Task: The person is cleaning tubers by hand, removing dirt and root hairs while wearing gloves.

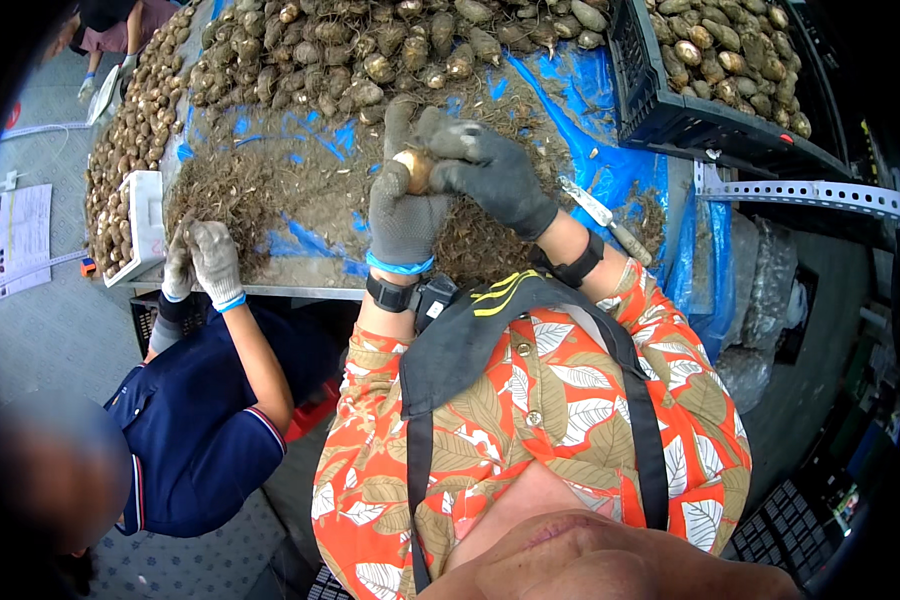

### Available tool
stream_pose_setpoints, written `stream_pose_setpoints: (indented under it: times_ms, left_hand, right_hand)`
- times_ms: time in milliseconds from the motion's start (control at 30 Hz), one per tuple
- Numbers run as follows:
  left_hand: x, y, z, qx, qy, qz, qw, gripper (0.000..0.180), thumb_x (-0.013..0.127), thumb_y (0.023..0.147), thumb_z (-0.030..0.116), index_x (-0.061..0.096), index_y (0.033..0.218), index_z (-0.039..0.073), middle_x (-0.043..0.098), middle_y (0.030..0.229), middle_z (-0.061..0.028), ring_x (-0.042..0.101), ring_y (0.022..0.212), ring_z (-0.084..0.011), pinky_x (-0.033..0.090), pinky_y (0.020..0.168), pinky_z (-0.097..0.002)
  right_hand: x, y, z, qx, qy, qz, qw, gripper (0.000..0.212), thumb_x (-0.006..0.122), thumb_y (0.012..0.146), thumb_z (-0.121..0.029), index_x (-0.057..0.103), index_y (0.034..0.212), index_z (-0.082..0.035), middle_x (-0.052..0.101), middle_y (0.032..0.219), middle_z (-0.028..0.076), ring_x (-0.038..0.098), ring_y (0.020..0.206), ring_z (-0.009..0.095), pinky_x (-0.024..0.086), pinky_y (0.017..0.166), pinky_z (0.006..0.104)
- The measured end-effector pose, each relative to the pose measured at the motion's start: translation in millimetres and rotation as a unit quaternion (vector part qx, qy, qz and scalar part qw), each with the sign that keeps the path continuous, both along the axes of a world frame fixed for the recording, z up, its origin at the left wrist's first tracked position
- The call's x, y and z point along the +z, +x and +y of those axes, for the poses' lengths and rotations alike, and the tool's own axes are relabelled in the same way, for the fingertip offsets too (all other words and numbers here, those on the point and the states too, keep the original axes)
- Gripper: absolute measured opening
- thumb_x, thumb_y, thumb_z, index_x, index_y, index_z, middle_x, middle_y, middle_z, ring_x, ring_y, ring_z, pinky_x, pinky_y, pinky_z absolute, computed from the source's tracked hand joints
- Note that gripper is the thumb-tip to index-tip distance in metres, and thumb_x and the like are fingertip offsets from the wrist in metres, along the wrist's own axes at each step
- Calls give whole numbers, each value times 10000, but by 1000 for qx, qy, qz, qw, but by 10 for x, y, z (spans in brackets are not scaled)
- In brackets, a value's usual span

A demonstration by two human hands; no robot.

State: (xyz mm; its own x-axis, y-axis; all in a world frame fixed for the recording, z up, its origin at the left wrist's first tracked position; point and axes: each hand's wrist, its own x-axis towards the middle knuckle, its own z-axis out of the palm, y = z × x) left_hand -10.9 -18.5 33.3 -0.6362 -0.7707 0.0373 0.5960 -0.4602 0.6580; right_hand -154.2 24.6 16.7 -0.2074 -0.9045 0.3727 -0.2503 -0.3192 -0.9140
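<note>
Both my hands wear dirty grey work gloves and meet over the near middle of the table. A small brown and pale taro corm [413, 171] sits between them. My left hand [406, 212] is closed round it from the left and below. From the right, the curled fingers of my right hand [495, 172] press against the same corm; their tips are partly hidden. Dry root fibres [480, 245] lie heaped beneath my hands. A knife [587, 202] with a pale blade and worn handle rests to the right of my right hand.
Many hairy taro corms [320, 60] are piled along the far side. A black crate [690, 118] of corms stands at the far right, by a perforated metal bar [810, 195]. Torn blue sheeting [615, 165] covers the table. A co-worker's gloved hands [205, 260] are at left, near a white bin [147, 220].
</note>
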Motion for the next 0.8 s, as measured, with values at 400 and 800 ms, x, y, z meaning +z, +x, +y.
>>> stream_pose_setpoints:
  times_ms: [400,800]
  left_hand:
    - [12,-8,-61,-29,-102,-38,994,980,770,716,278,202,1509,178,228,1537,-152,257,1406,-328,271,1129,-445]
    - [62,32,-44,28,-92,-38,995,1001,742,723,361,173,1519,146,214,1552,-125,254,1409,-292,259,1132,-414]
  right_hand:
    - [149,5,17,61,-19,24,998,233,557,938,-198,666,1000,-1,665,1046,104,608,1015,228,462,899,356]
    - [-9,-336,5,89,68,99,989,262,593,890,-152,658,1100,-9,694,904,88,641,844,155,499,764,293]
